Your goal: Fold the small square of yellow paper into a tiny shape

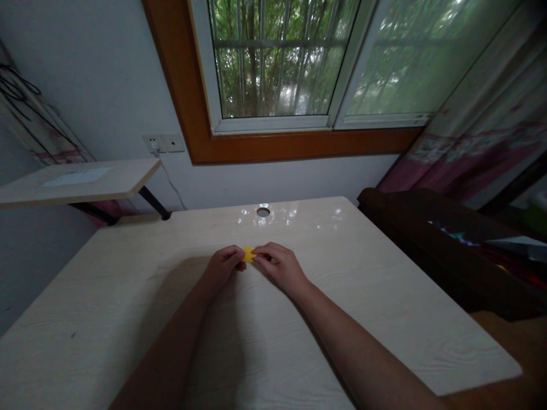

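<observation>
At the far left, a small shelf [128, 172] stands on black legs [154, 203], which seem meant to lift the paper [77, 177] on it above the table [350, 285]. A white cord [171, 183] hangs beside it from the wall socket [163, 143], slack enough to reach down behind the table.

Next, the left hand [223, 264] pinches the left end of a small yellow piece [248, 255] between thumb and curled fingers. The piece sits between the two hands, over the middle of the table; whether it touches the top I cannot tell. A round hole [263, 212] lies beyond it near the back edge, probably for passing cords.

The right hand [280, 265] pinches the other end, thumb against fingertips. Gripping opposite ends likely keeps so small a thing steady and leaves its middle showing. At the far right, a curtain [465, 131] hangs beside the window [282, 62].
</observation>
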`<state>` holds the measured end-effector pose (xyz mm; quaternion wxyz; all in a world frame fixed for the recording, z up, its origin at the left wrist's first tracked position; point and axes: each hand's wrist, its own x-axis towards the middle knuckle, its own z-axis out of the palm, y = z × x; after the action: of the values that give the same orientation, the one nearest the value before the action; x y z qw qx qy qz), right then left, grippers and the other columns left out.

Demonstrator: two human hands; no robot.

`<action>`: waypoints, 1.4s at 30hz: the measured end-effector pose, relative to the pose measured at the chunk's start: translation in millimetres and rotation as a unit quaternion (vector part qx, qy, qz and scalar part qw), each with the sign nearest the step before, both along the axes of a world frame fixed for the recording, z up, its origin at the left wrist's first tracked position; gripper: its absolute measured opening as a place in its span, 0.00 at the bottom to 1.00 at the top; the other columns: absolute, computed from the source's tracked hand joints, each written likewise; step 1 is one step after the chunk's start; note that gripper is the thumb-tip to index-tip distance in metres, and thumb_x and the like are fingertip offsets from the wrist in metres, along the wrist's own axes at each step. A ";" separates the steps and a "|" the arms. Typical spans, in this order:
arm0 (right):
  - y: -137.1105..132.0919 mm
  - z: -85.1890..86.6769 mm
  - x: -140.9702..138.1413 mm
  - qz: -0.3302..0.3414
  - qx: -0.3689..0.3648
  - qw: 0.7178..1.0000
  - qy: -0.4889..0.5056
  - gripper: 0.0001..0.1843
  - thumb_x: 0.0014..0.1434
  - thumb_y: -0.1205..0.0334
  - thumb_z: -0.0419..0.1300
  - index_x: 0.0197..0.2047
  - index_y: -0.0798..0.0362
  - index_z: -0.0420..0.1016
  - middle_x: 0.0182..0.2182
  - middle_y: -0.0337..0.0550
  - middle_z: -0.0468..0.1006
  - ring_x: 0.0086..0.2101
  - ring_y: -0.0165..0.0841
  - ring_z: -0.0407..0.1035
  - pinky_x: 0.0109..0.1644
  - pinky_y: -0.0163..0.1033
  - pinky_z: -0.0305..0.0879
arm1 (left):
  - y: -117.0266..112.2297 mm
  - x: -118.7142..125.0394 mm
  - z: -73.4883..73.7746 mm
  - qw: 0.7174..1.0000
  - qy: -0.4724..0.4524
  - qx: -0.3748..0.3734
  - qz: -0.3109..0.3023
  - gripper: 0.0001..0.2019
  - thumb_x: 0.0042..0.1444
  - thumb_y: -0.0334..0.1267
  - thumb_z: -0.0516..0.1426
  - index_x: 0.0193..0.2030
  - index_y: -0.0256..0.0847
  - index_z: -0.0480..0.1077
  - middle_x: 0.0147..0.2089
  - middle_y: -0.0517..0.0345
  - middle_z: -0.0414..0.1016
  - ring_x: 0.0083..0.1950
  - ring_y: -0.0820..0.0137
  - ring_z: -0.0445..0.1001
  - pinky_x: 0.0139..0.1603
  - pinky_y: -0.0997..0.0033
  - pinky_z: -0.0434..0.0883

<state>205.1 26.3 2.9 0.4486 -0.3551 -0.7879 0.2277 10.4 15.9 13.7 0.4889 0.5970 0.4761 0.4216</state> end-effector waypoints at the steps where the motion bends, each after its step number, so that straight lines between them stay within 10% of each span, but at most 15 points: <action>1: -0.4 0.6 0.3 0.003 0.008 1.000 -0.005 0.07 0.62 0.64 0.61 0.43 0.49 0.78 0.35 0.43 0.79 0.34 0.31 0.72 0.39 0.35 0.67 | -0.2 0.1 0.8 1.000 0.004 -0.001 0.001 0.12 0.57 0.42 0.54 0.27 0.37 0.70 0.25 0.61 0.71 0.29 0.72 0.67 0.34 0.73 0.63; 12: 0.1 0.7 1.3 -0.007 0.053 0.997 -0.049 0.07 0.63 0.64 0.59 0.42 0.49 0.78 0.35 0.43 0.80 0.35 0.32 0.73 0.40 0.35 0.67 | 3.7 -0.6 -6.5 0.994 0.044 0.084 0.061 0.10 0.59 0.42 0.54 0.32 0.39 0.69 0.28 0.61 0.69 0.28 0.72 0.66 0.30 0.74 0.63; 24: -0.6 1.5 2.8 -0.033 0.083 0.991 -0.099 0.08 0.64 0.64 0.57 0.43 0.51 0.78 0.33 0.44 0.78 0.33 0.32 0.72 0.38 0.35 0.65 | 4.8 -2.6 -11.8 0.885 0.257 0.383 0.062 0.04 0.58 0.34 0.58 0.38 0.43 0.75 0.35 0.55 0.71 0.39 0.67 0.69 0.43 0.64 0.68; 42: -0.8 6.5 2.7 -0.043 0.060 0.993 -0.097 0.09 0.65 0.63 0.57 0.41 0.50 0.79 0.29 0.42 0.76 0.32 0.32 0.70 0.37 0.35 0.64 | 1.5 -4.3 -5.2 0.844 0.324 0.426 0.036 0.04 0.57 0.31 0.56 0.37 0.42 0.72 0.34 0.55 0.71 0.39 0.66 0.68 0.43 0.63 0.68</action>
<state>207.7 25.5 9.4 0.4000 -0.3812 -0.8241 0.1250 6.1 17.4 8.6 -0.0114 0.8315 0.4018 0.3834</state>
